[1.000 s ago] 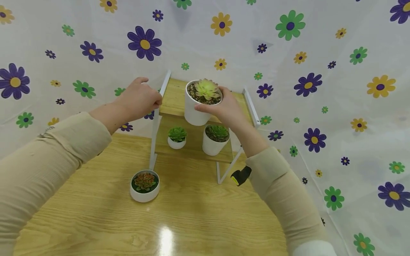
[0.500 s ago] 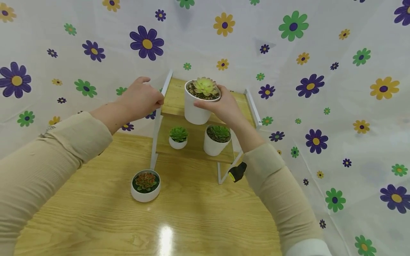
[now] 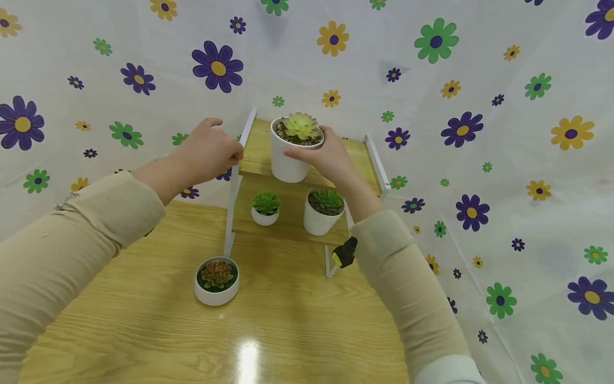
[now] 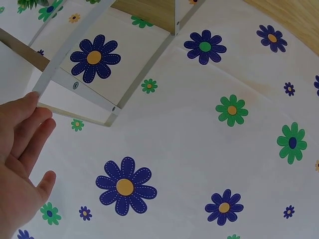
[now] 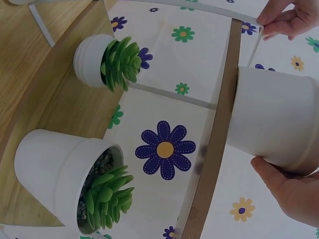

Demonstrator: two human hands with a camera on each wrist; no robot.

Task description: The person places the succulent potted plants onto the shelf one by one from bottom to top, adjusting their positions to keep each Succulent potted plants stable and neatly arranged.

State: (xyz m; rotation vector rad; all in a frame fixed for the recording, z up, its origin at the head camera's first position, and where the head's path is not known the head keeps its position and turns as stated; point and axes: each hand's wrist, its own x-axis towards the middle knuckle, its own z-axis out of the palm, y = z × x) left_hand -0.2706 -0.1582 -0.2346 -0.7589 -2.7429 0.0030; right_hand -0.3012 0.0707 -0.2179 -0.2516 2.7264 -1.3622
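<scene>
My right hand (image 3: 334, 160) grips a white pot (image 3: 289, 160) with a pale green succulent, thumb across its near side below the rim. The pot is at the front of the top board (image 3: 258, 149) of a two-tier plant stand; in the right wrist view its base is right at the board's edge. My left hand (image 3: 206, 152) pinches the stand's white frame (image 4: 60, 55) at its left side. On the lower board are a small white pot (image 3: 265, 216) and a larger white pot (image 3: 320, 218), both with green succulents.
A low white bowl (image 3: 216, 296) with a reddish succulent stands on the wooden table (image 3: 288, 330), in front of the stand's left leg. A white cloth with printed flowers (image 3: 288, 53) hangs behind and to the right. A black device (image 3: 345, 253) sits at my right wrist.
The right hand has carried the pale green succulent's pot a little to the left above the stand's front edge. The left hand stays on the frame.
</scene>
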